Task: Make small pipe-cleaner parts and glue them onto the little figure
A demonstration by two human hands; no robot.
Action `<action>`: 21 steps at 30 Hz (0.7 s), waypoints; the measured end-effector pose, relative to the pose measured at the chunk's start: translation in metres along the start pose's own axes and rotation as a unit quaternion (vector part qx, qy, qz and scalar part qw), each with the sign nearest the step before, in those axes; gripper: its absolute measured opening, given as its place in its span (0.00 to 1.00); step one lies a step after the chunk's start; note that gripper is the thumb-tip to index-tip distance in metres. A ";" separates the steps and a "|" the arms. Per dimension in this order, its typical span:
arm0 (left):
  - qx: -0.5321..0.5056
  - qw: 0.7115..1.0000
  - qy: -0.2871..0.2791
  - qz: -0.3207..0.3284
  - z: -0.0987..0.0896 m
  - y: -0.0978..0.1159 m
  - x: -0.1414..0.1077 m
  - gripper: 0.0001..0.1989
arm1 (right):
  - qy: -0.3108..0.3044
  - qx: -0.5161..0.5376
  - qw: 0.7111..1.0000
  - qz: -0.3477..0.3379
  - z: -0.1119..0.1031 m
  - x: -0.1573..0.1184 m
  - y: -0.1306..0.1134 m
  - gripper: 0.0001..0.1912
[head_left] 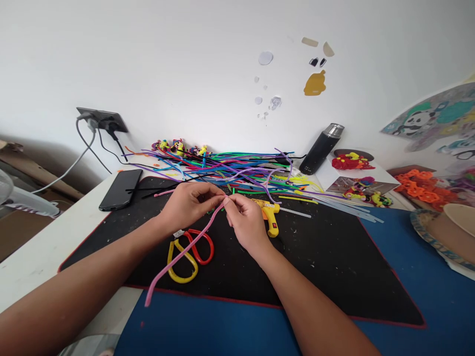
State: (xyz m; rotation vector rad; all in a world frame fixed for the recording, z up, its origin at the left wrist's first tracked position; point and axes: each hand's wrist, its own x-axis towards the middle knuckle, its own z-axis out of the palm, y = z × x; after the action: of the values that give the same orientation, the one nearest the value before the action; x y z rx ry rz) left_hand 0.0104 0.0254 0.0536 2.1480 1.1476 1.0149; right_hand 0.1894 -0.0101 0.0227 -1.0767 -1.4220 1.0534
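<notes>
A pink pipe cleaner is pinched between the fingertips of my left hand and my right hand, which meet above the black mat. One long end of it hangs down toward the mat's front edge. Another pink end shows to the left, behind my left hand. Below the hands lie scissors with one yellow and one red handle; their blades are mostly hidden. Just beyond my right hand rests a yellow glue gun, partly covered by that hand.
Many coloured pipe cleaners lie heaped along the wall. A black phone is at the left and a black flask at the back right. Small colourful figures stand behind the heap. Orange pieces fill a box at the right.
</notes>
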 end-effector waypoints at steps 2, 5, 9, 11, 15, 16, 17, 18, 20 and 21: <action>-0.067 0.996 -0.043 -0.039 -0.003 -0.003 0.004 0.15 | -0.001 0.001 1.000 0.003 0.000 0.000 0.000 0.16; -0.160 0.977 -0.093 -0.103 -0.013 -0.007 0.010 0.20 | -0.003 0.001 1.000 0.004 -0.002 0.001 -0.002 0.16; -0.194 0.965 -0.101 -0.144 -0.027 -0.011 0.015 0.24 | -0.003 0.006 1.000 0.001 -0.002 0.001 -0.005 0.17; -0.198 0.961 -0.124 -0.151 -0.030 -0.010 0.016 0.24 | -0.006 0.003 1.000 0.002 -0.002 0.001 -0.006 0.17; -0.210 0.948 -0.191 -0.143 -0.031 -0.006 0.016 0.21 | -0.014 0.000 1.000 0.009 -0.001 0.000 -0.004 0.17; -0.213 0.945 -0.201 -0.142 -0.030 -0.005 0.015 0.21 | -0.016 0.000 1.000 0.009 -0.001 0.000 -0.004 0.17; -0.215 0.944 -0.208 -0.143 -0.030 -0.004 0.015 0.20 | -0.017 0.000 1.000 0.008 -0.001 0.000 -0.004 0.17; -0.214 0.942 -0.212 -0.145 -0.030 -0.004 0.014 0.20 | -0.017 -0.001 1.000 0.006 -0.001 0.000 -0.004 0.17; -0.212 0.941 -0.217 -0.149 -0.030 -0.005 0.013 0.19 | -0.018 -0.004 1.000 0.002 0.000 -0.001 -0.004 0.17; -0.212 0.941 -0.219 -0.150 -0.030 -0.006 0.013 0.18 | -0.019 -0.006 1.000 0.002 0.000 -0.001 -0.004 0.17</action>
State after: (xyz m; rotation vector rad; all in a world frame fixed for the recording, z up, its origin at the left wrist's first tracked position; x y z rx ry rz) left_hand -0.0112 0.0419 0.0720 1.6741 0.9027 0.5442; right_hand 0.1892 -0.0117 0.0262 -1.0725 -1.4590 1.0744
